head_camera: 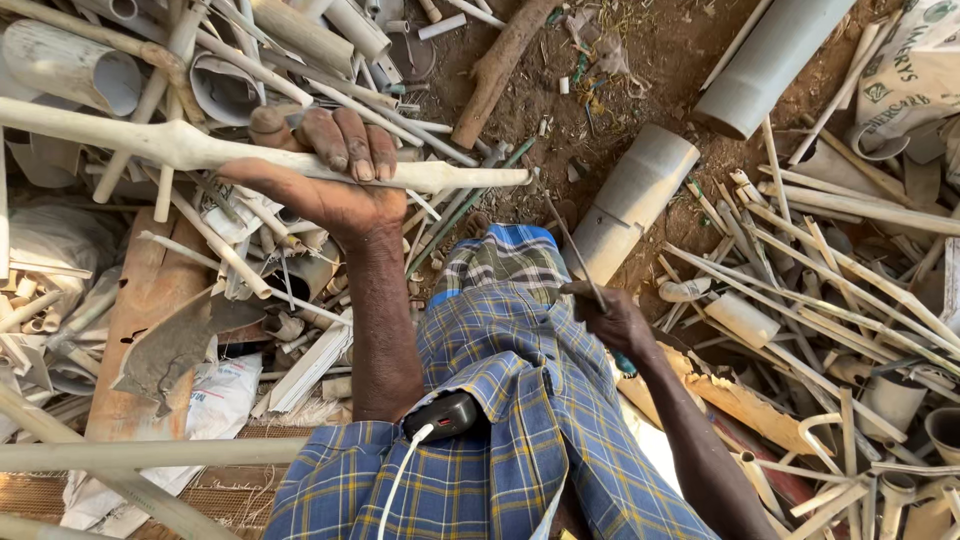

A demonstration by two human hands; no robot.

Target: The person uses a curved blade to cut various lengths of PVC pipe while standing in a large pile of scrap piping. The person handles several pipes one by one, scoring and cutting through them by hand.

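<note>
At nine o'clock a wooden plank (140,330) lies among scrap, with a white printed sack (215,400) crumpled at its lower end toward seven o'clock. Above it, at ten to eleven o'clock, the left hand (325,175) is stretched out from a straight forearm, knuckles up, fingers (352,145) curled over and clamped around a long, flattened off-white pipe (200,148) that runs level from the left edge to just past the hand. Under the pipe sits a tangle of thin white tubing and cut pipe ends (250,250). At six o'clock a blue checked cloth (510,420) covers the lap, a small black device with a white cable (445,415) resting on it. Just right of centre, at four o'clock, the right hand (615,320) is drawn in close, elbow bent, closed on a thin dark rod-like tool (575,250) with what looks like a teal handle, though that part is mostly hidden. At one o'clock two wide grey pipe sections (640,195) lie on bare dirt. At two o'clock, in the top corner, a pale printed sack (915,70) with green lettering slumps over more splintered strips (830,280).
</note>
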